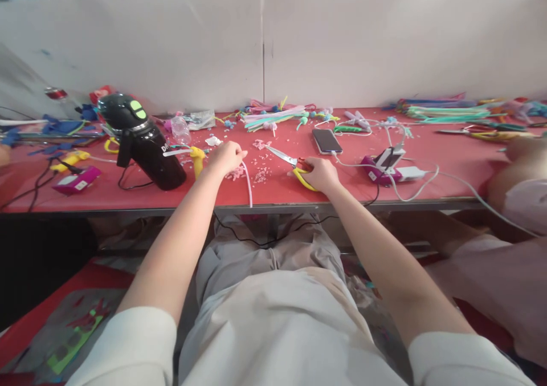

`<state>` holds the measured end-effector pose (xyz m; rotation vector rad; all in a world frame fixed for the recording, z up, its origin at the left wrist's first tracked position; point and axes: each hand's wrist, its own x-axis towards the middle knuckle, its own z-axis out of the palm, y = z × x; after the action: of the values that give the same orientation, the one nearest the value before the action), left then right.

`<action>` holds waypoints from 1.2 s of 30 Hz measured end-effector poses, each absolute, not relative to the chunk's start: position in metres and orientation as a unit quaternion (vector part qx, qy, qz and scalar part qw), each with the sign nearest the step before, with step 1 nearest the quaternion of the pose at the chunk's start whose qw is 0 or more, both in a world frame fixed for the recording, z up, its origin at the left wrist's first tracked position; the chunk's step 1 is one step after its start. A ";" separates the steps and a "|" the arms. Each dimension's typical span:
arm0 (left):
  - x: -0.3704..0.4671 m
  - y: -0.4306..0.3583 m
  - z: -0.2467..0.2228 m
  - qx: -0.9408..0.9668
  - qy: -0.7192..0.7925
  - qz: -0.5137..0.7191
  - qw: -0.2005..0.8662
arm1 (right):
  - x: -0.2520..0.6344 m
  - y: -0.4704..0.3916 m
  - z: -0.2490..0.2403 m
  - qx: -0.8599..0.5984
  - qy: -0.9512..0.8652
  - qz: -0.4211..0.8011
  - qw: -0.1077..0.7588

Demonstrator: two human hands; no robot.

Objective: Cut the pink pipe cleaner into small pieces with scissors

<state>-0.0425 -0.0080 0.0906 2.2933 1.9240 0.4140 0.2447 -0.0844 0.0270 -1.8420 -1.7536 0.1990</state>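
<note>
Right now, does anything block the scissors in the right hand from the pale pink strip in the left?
Nothing visible blocks them: only small pink scraps lie on the red tabletop between the scissors and the pale pink strip.

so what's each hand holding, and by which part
Left hand: a pale pink stem, by the top of its visible length. Right hand: the scissors, by the handles.

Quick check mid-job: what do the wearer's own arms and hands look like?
The left sleeve and right sleeve are short and off-white, leaving the forearms bare. The left hand and right hand are ungloved.
</note>
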 end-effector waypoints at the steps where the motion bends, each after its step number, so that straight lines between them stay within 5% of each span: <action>1: -0.034 -0.001 0.089 0.758 0.634 0.141 0.058 | 0.245 -0.084 0.027 -0.697 -0.651 0.071 0.294; 14: 0.016 0.091 0.052 0.777 0.592 0.194 0.086 | 0.250 -0.076 0.023 -0.716 -0.618 0.073 0.316; 26: 0.017 0.100 0.048 0.778 0.584 0.195 0.126 | 0.249 -0.079 0.027 -0.708 -0.622 0.090 0.322; 36: 0.008 0.085 0.052 0.748 0.545 0.323 0.200 | 0.251 -0.079 0.025 -0.693 -0.614 0.114 0.359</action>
<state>0.0077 0.0854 0.0520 2.0897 1.5227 0.9029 0.2507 -0.0795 0.0248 -1.7872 -1.5845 0.2943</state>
